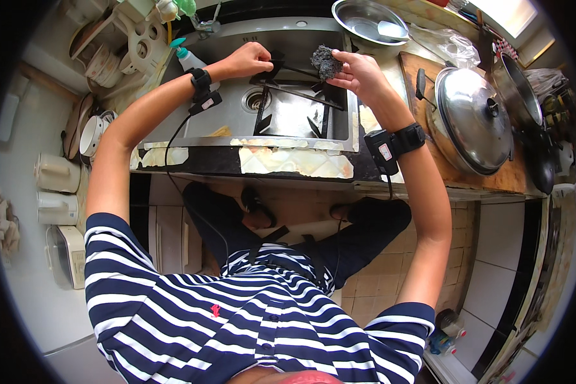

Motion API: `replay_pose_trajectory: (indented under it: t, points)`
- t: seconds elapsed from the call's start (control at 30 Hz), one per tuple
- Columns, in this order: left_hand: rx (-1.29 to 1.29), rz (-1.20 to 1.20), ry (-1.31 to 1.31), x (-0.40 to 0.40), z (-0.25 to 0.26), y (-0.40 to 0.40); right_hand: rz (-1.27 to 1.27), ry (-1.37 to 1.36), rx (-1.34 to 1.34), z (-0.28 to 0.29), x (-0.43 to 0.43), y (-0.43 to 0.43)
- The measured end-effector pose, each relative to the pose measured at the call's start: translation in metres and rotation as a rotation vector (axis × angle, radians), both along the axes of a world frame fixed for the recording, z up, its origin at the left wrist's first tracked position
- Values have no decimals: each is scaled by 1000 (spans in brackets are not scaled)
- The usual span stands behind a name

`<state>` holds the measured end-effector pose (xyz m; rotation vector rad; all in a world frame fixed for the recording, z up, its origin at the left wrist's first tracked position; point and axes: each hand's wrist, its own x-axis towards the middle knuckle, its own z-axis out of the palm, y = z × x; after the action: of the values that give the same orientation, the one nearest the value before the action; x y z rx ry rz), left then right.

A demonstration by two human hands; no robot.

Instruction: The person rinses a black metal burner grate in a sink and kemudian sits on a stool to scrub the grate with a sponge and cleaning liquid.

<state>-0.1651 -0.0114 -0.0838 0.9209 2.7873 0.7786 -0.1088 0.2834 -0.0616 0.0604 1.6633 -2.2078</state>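
My left hand [252, 60] is closed on a black metal pot support [297, 91], a stove grate that stands tilted in the stainless steel sink [211, 127]. To its right, my right hand [357, 77] holds a grey steel wool scourer [326, 62] between thumb and fingers, above the sink's right side. The scourer is apart from my left hand. Left of the grate, the round drain [256, 100] shows in the sink floor. Behind my left forearm stands a pump bottle [187, 57] with a teal top, partly hidden.
A steel bowl [365, 21] lies behind the sink's right corner. On the right, a lidded steel pan [470, 120] rests on a wooden board [420, 72]. The faucet [206, 25] is at the back left. White cups [93, 137] stand at the left, and a cable hangs from each wrist device.
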Motion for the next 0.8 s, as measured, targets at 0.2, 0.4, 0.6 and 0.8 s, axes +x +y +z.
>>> replay_pose_trajectory:
  t: [0.2, 0.4, 0.6, 0.8]
  points:
    - [73, -46, 131, -25, 18, 9, -5, -13, -14, -2, 3, 14]
    - [16, 11, 69, -38, 45, -4, -40, 30, -26, -3, 5, 17]
    - [-96, 85, 69, -18, 53, -36, -28, 20, -36, -3, 6, 6]
    - [-64, 171, 110, 3, 59, -78, 74, 59, 26, -8, 10, -21]
